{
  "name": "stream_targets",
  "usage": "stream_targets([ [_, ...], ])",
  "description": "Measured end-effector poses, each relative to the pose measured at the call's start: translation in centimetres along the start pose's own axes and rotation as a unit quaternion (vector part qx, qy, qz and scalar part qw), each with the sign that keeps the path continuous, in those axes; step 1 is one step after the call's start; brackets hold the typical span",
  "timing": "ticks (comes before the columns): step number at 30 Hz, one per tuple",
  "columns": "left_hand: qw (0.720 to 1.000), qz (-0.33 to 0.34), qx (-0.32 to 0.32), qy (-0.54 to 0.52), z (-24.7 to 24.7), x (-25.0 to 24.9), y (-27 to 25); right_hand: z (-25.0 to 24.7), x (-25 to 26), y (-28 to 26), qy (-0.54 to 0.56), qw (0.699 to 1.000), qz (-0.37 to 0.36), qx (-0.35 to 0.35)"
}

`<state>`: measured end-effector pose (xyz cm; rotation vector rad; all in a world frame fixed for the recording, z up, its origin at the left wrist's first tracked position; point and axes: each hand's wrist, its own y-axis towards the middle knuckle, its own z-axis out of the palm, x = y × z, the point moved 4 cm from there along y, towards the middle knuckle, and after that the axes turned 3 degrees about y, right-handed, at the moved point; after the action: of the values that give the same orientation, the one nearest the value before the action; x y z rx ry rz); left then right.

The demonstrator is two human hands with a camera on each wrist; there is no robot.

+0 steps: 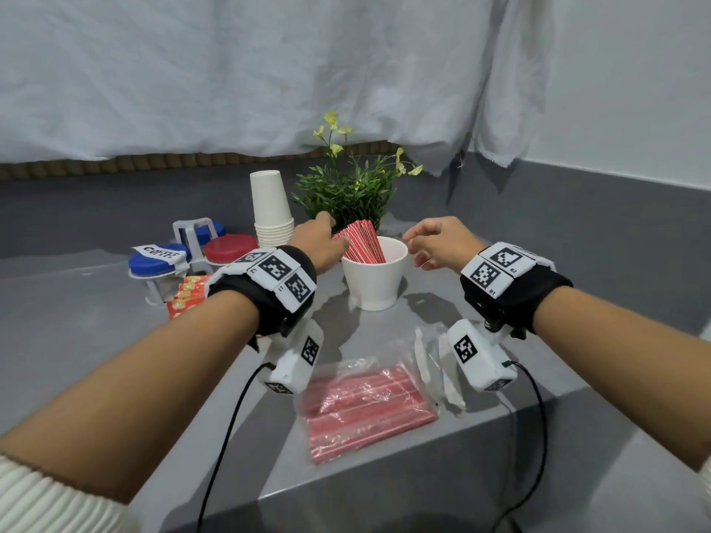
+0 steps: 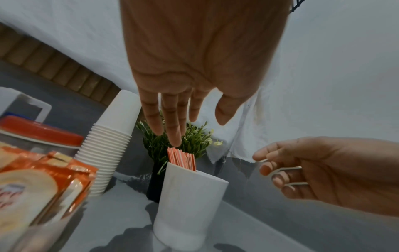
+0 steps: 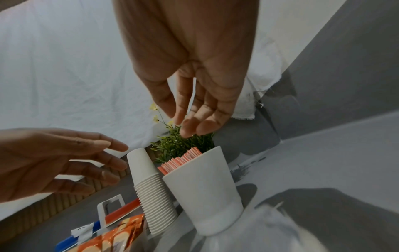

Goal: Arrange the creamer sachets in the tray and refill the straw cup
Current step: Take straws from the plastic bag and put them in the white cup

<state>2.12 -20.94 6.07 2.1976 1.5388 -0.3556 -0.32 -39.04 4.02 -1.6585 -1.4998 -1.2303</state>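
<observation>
A white straw cup (image 1: 375, 277) stands mid-table with red straws (image 1: 361, 242) leaning to its left side. My left hand (image 1: 331, 234) reaches over them with straight fingers (image 2: 176, 136), tips at the straw tops (image 2: 181, 157); it grips nothing. My right hand (image 1: 413, 248) hovers just right of the cup rim, its fingers (image 3: 190, 126) loosely curled and apart from the cup (image 3: 205, 187). A clear bag of red straws (image 1: 365, 405) lies near the front edge. Orange creamer sachets (image 1: 188, 294) lie left of the cup, partly hidden by my left wrist; their tray is barely visible.
A stack of white paper cups (image 1: 271, 209) and a small green plant (image 1: 346, 190) stand behind the straw cup. Jars with blue and red lids sit in a white caddy (image 1: 192, 244) at left. White paper scraps (image 1: 434, 363) lie beside the straw bag. The table's edge (image 1: 423, 348) drops off at front right.
</observation>
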Motion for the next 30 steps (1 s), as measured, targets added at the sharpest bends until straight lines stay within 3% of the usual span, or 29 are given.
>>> stream_targets([
  [9, 0.994, 0.01, 0.104, 0.035, 4.1, -1.2, -7.9, 1.5, -4.0, -7.9, -0.025, 0.998, 0.056, 0.014],
  [20, 0.975, 0.002, 0.195, 0.105, 8.8, 1.3, -13.8, 4.0, -7.7, -13.4, -0.095, 0.992, 0.079, 0.03],
  [30, 0.987, 0.035, 0.095, 0.123, 10.3, 2.5, -16.4, 4.8, -6.8, -15.1, -0.096, 0.991, 0.006, 0.095],
])
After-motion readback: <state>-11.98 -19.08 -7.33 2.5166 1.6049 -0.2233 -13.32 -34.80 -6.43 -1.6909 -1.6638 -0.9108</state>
